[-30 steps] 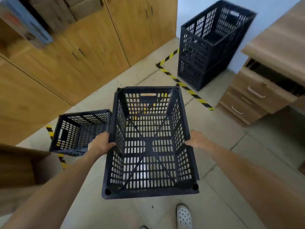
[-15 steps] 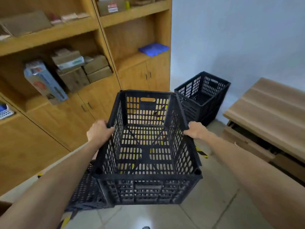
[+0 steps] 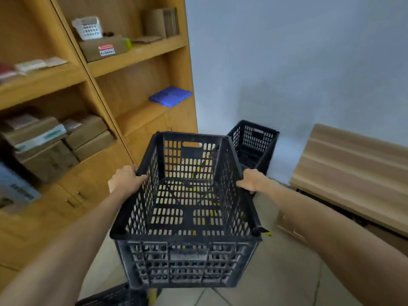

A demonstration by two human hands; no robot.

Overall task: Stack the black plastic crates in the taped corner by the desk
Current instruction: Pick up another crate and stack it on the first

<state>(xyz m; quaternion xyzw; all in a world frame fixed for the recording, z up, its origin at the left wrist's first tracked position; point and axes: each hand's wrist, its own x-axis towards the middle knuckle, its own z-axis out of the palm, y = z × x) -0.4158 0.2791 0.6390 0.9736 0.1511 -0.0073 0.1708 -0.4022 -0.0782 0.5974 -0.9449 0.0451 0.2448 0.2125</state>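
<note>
Here, the empty black perforated plastic crate [image 3: 187,208] is held in mid-air, left hand [image 3: 125,180] and right hand [image 3: 254,180] with fingers wrapped over its long rims. It hides most of the yellow-black floor tape; the stacked black crates [image 3: 254,146] beyond are partly covered. Since the earlier frame, the view has tilted upward.

Light soft, even, moderate; no clear source visible. No glare. Wall [image 3: 298,62] grey-blue, with faint shadow in far corner behind far crate [image 3: 254,146]. Motion blur strong on shelves [image 3: 44,138] at left, labels unreadable. Held crate [image 3: 187,217] sharper. Wide-angle distortion bends shelf posts and stretches forearms at near edges.
</note>
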